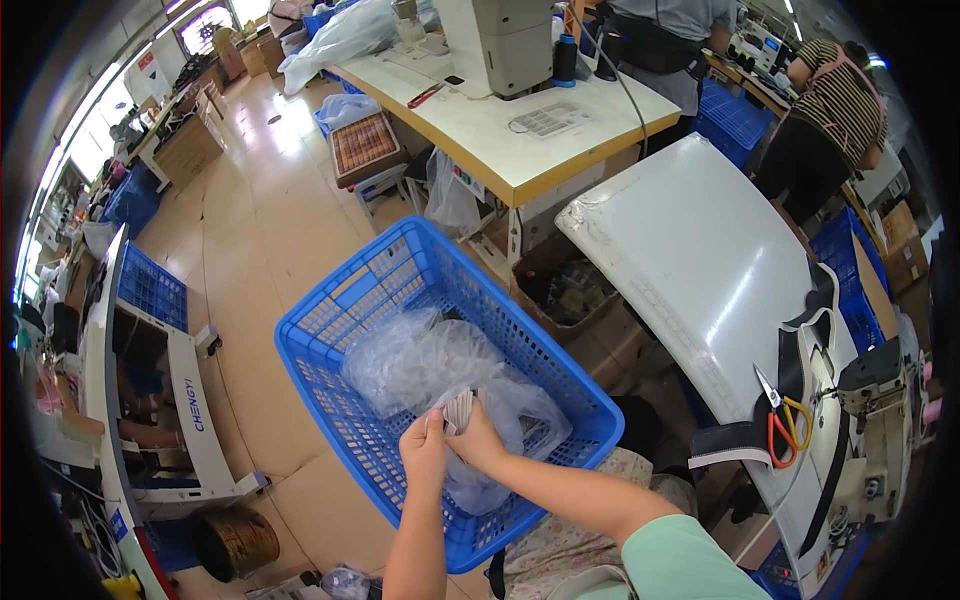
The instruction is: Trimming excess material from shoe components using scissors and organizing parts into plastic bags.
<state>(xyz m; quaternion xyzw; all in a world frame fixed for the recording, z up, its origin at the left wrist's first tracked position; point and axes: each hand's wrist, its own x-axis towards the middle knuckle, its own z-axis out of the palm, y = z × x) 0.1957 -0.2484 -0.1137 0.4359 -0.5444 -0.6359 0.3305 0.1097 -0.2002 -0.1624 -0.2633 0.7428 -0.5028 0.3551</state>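
Over the blue plastic basket (318, 385), both my hands are closed on a small stack of thin, whitish-grey pieces (458, 411) with layered edges. The stack's material is too small to tell. My left hand (424, 448) pinches its left side. My right hand (478, 437) wraps round the right side. Beneath and beyond the hands, crumpled clear plastic bags (420, 355) lie in the basket, and what is inside them cannot be made out.
On the right, a white worktable (690, 260) bears orange-handled scissors (785, 425), black strips and a sewing machine (875, 430). A yellow-edged table (560, 160) stands ahead. A rusty bucket (235, 545) and a machine stand (195, 410) are at left. Two people work at the far right.
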